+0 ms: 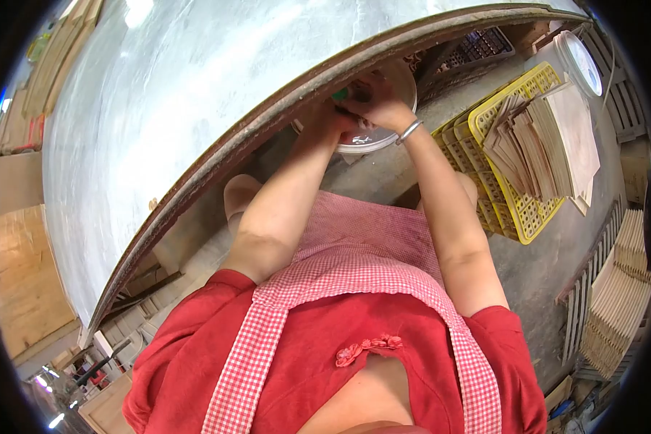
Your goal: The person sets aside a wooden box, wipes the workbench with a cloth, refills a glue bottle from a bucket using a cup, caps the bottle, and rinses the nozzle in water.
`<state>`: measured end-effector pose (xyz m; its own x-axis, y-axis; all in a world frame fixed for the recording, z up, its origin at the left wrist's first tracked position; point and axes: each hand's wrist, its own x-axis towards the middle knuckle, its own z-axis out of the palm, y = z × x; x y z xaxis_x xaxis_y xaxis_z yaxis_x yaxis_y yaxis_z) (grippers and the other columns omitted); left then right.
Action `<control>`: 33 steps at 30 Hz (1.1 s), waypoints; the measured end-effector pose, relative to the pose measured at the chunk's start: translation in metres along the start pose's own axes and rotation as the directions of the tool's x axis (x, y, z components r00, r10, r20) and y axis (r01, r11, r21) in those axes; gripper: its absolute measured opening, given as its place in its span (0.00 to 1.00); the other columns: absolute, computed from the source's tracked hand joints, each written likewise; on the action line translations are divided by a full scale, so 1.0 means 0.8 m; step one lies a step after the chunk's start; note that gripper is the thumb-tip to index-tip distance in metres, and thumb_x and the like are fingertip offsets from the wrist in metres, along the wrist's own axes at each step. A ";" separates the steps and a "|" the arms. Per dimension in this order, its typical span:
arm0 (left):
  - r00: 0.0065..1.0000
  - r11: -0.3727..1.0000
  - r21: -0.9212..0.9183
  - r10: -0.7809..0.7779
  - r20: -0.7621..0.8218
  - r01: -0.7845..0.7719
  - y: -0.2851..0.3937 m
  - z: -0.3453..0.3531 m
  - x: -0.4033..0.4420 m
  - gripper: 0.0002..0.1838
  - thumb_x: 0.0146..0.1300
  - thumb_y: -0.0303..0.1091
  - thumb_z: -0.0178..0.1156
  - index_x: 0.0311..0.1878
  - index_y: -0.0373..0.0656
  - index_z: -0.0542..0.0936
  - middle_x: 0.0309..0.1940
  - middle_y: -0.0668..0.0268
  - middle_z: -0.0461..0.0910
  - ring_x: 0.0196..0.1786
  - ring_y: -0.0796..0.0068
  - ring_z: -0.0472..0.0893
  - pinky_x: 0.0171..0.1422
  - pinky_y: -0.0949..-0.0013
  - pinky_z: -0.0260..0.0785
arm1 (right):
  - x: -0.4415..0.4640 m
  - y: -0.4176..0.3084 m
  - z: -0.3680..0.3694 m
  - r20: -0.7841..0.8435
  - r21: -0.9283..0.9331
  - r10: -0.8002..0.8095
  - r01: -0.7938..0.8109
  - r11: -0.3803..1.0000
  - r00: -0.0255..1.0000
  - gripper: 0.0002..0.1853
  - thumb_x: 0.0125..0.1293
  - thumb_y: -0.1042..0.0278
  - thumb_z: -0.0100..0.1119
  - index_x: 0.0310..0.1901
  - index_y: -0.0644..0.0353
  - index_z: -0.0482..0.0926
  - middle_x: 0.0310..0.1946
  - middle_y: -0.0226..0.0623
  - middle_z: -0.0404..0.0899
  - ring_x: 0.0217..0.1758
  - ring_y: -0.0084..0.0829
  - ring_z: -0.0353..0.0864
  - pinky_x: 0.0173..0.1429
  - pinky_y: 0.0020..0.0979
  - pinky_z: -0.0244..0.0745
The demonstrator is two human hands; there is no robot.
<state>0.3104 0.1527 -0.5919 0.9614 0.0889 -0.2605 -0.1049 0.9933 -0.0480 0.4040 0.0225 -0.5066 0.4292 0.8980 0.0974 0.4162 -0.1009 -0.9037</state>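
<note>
Both of my hands are down in a white bucket that stands on the floor, partly under the table's edge. My right hand, with a metal bangle at the wrist, is bent over the bucket's middle. Close against it on the left is my left hand, largely in shadow. A small green thing shows by the fingers; what it is, I cannot make out. Liquid seems to glint at the bucket's bottom. The fingertips of both hands are too dark and hidden to read.
A pale table with a worn rim spans the upper left. Stacked yellow crates on the right hold thin wood sheets. A round white lid or tub is behind them. More wood pieces are stacked at far right.
</note>
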 end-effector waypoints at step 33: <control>0.860 0.948 0.232 0.299 -0.414 -0.218 -0.066 0.108 -0.033 0.25 0.73 0.50 0.38 0.54 0.45 0.80 0.52 0.58 0.83 0.57 0.59 0.82 0.66 0.51 0.73 | -0.022 -0.004 -0.002 -0.110 0.118 -0.166 0.179 0.977 0.980 0.21 0.62 0.72 0.59 0.58 0.54 0.80 0.57 0.45 0.82 0.65 0.45 0.76 0.71 0.42 0.70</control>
<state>0.3128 0.1039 -0.4993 0.6897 0.3426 -0.6380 -0.2496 0.9395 0.2347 0.3968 0.0065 -0.5049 0.4395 0.8497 0.2912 0.3883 0.1126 -0.9146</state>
